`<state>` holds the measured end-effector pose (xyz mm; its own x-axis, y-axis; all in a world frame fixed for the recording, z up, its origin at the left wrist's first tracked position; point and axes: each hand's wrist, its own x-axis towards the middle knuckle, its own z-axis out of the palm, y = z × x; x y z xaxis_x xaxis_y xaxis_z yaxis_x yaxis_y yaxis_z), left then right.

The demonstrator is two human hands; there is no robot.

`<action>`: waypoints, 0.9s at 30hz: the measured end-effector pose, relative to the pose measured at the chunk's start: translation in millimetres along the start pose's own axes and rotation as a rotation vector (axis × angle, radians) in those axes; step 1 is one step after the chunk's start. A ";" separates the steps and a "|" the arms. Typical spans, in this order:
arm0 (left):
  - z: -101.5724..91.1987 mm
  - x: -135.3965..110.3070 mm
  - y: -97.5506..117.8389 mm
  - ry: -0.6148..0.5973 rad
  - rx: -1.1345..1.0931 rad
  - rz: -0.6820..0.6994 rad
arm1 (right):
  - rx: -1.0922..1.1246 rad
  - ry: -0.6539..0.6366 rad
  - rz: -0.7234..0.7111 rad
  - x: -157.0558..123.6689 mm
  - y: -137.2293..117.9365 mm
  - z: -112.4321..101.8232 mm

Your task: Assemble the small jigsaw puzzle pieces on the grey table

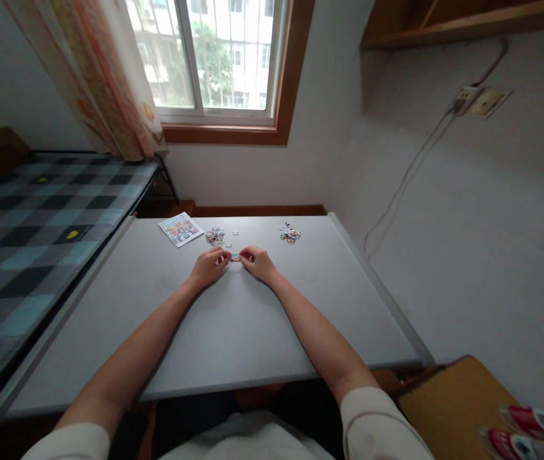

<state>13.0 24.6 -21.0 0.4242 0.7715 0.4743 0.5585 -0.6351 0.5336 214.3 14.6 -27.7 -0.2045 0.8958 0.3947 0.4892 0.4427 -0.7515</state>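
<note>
My left hand (210, 265) and my right hand (258, 262) rest close together on the grey table (233, 332). Both have their fingers pinched on a small cluster of joined puzzle pieces (236, 257) lying between them on the tabletop. Just beyond the hands lies a pile of loose puzzle pieces (215, 236). A second pile of loose pieces (289, 234) sits farther right. A printed picture card (181, 229) lies flat at the far left of the table.
A bed with a checked cover (36, 223) runs along the table's left edge. A white wall (468, 243) with a hanging cable stands to the right. A wooden stool (458, 402) holding red-and-white items is at lower right. The window and curtain are behind the table.
</note>
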 end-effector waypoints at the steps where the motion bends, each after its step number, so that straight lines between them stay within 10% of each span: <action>1: 0.1 -0.1 -0.4 -0.001 0.000 -0.003 | -0.003 0.001 0.000 0.1 0.4 0.4; 27: 1.5 -1.6 -8.6 -0.004 -0.008 -0.004 | 0.004 -0.008 -0.001 1.7 -0.6 1.9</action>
<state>8.6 28.8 -27.4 0.4249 0.7743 0.4689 0.5549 -0.6321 0.5409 212.0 15.9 -27.6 -0.2116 0.8954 0.3918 0.4856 0.4442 -0.7529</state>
